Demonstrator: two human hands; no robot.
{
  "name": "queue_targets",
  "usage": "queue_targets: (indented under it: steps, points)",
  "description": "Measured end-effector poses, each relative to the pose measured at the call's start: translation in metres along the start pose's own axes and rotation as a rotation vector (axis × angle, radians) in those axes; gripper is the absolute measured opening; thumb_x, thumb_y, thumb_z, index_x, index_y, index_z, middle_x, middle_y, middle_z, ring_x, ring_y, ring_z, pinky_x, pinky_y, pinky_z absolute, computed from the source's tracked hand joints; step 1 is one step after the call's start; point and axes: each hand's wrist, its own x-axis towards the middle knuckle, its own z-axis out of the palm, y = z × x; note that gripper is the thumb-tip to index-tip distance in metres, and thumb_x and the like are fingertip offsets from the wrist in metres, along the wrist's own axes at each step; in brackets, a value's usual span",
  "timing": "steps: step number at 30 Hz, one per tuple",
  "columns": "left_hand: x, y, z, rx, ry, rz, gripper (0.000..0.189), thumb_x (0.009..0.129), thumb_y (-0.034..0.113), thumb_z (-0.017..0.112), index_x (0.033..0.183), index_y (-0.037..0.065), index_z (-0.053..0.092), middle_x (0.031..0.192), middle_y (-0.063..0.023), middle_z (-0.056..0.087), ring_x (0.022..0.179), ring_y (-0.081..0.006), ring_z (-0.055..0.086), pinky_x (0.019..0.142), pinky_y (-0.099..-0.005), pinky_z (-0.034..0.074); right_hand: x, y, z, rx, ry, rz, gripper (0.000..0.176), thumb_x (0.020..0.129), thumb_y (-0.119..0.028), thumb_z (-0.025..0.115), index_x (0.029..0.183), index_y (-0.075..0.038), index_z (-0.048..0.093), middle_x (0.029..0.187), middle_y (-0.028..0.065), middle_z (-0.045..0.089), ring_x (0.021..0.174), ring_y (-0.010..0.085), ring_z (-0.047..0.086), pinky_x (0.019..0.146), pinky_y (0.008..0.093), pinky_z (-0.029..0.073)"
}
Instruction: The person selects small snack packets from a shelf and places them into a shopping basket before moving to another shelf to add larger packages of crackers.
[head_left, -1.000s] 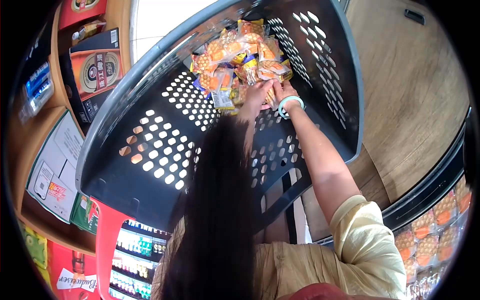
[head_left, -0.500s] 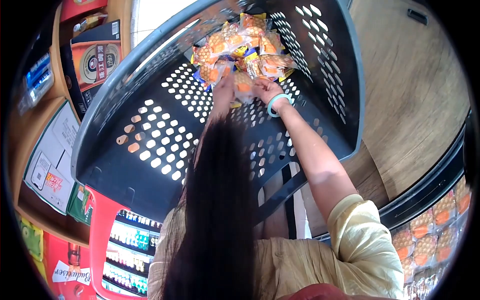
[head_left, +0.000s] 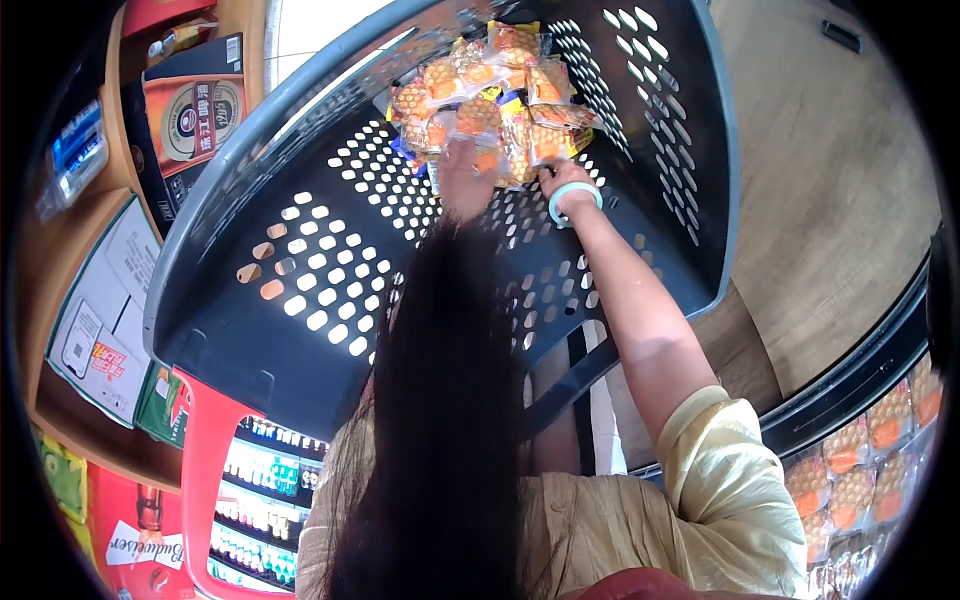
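Deep in a dark grey perforated cart basket (head_left: 300,380) lies a pile of clear snack packets (head_left: 440,78) with waffle-patterned, golden-orange contents. My left hand (head_left: 465,185), blurred, is at the pile's near edge, closed on the lower end of a snack packet (head_left: 478,117); its fingertips are partly hidden. To its right, my right hand (head_left: 568,187), a pale turquoise bangle on the wrist, has curled fingers beside the lower edge of another packet (head_left: 548,143). Whether those fingers pinch anything is hidden. Long dark hair covers much of my left forearm.
At left, wooden shelves carry a beer carton (head_left: 195,110) and a white box (head_left: 105,310). A red frame part (head_left: 200,460) is at the basket's near left corner. More packed snacks (head_left: 850,470) are at lower right, beyond a black curved edge (head_left: 830,390).
The packet between my hands has moved up onto the pile with my left hand. My right hand has shifted slightly right, away from it.
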Motion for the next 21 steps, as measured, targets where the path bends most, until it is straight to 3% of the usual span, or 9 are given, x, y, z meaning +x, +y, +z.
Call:
queue_targets:
  steps: [2, 3, 6, 7, 9, 10, 13, 17, 21]
  points:
    - [-0.001, 0.009, 0.003, 0.128, -0.026, 0.128, 0.053, 0.076, 0.036, 0.065, 0.121, 0.01, 0.057, 0.133, -0.0135, 0.047, 0.122, -0.0348, 0.042, 0.106, -0.0443, 0.027, -0.004, 0.003, 0.01, -0.053, -0.092, -0.177, 0.038, 0.086, -0.036, 0.051, 0.114, -0.013, 0.061, 0.115, 0.0183, 0.061, 0.109, 0.0327, 0.056, 0.096, 0.04, 0.043]
    - [0.002, 0.012, 0.001, 0.128, -0.02, 0.129, 0.053, 0.076, 0.036, 0.065, 0.121, 0.01, 0.057, 0.133, -0.0135, 0.047, 0.122, -0.0348, 0.042, 0.106, -0.0443, 0.027, -0.006, -0.003, 0.007, -0.134, -0.197, -0.132, 0.043, 0.088, -0.038, 0.047, 0.122, -0.013, 0.056, 0.124, 0.0157, 0.056, 0.117, 0.0303, 0.052, 0.098, 0.0407, 0.042]
    - [0.01, 0.016, -0.007, -0.132, -0.276, 0.051, 0.044, 0.081, 0.039, 0.059, 0.118, 0.017, 0.06, 0.126, -0.0072, 0.056, 0.118, -0.0299, 0.048, 0.101, -0.0427, 0.033, -0.014, -0.013, 0.003, -0.205, -0.194, -0.113, 0.044, 0.088, -0.038, 0.047, 0.123, -0.013, 0.056, 0.124, 0.0147, 0.056, 0.117, 0.029, 0.053, 0.098, 0.0402, 0.041]
    - [0.015, 0.023, -0.017, -0.133, -0.277, 0.054, 0.044, 0.081, 0.039, 0.059, 0.118, 0.017, 0.06, 0.126, -0.0072, 0.056, 0.118, -0.0299, 0.048, 0.101, -0.0427, 0.033, -0.015, -0.014, -0.001, -0.178, -0.177, -0.064, 0.043, 0.089, -0.038, 0.047, 0.122, -0.013, 0.056, 0.124, 0.0138, 0.057, 0.116, 0.0286, 0.053, 0.098, 0.04, 0.042]
    - [0.022, 0.028, -0.032, 0.052, -0.574, -0.327, 0.04, 0.083, 0.038, 0.055, 0.114, 0.015, 0.061, 0.121, -0.01, 0.059, 0.111, -0.0313, 0.054, 0.096, -0.0398, 0.039, -0.017, -0.012, -0.003, -0.152, -0.157, -0.019, 0.042, 0.089, -0.038, 0.048, 0.122, -0.014, 0.056, 0.123, 0.013, 0.057, 0.115, 0.0281, 0.054, 0.097, 0.0399, 0.042]
    - [0.014, 0.015, -0.026, -0.038, -0.424, -0.38, 0.036, 0.083, 0.035, 0.053, 0.109, 0.012, 0.062, 0.11, -0.0133, 0.063, 0.101, -0.0332, 0.059, 0.091, -0.0385, 0.043, -0.019, -0.008, -0.007, -0.099, -0.101, -0.028, 0.041, 0.089, -0.039, 0.048, 0.121, -0.015, 0.057, 0.122, 0.013, 0.058, 0.114, 0.0285, 0.054, 0.097, 0.0396, 0.043]
    - [-0.005, 0.009, -0.042, 0.01, -0.221, -0.383, 0.036, 0.083, 0.035, 0.053, 0.105, 0.01, 0.064, 0.102, -0.0139, 0.066, 0.1, -0.0326, 0.06, 0.091, -0.0387, 0.043, -0.036, 0.01, -0.023, 0.049, -0.021, -0.063, 0.036, 0.087, -0.036, 0.048, 0.111, -0.013, 0.063, 0.112, 0.0154, 0.062, 0.108, 0.0318, 0.057, 0.094, 0.0391, 0.044]
    - [-0.035, 0.022, -0.089, -0.041, -0.377, -0.35, 0.037, 0.084, 0.033, 0.05, 0.1, 0.003, 0.062, 0.097, -0.0224, 0.063, 0.095, -0.0373, 0.06, 0.084, -0.0426, 0.046, -0.056, 0.039, -0.035, 0.326, 0.106, -0.04, 0.034, 0.085, -0.036, 0.052, 0.102, -0.01, 0.066, 0.106, 0.0173, 0.064, 0.104, 0.0338, 0.058, 0.092, 0.0403, 0.044]
    - [-0.057, 0.023, -0.106, -0.145, -0.385, -0.295, 0.037, 0.086, 0.033, 0.046, 0.096, 0.001, 0.062, 0.095, -0.0258, 0.062, 0.094, -0.0419, 0.058, 0.081, -0.0433, 0.046, -0.095, 0.055, -0.05, 0.651, 0.278, -0.152, 0.028, 0.084, -0.032, 0.055, 0.095, -0.008, 0.066, 0.092, 0.0186, 0.066, 0.093, 0.0353, 0.063, 0.082, 0.0404, 0.048]
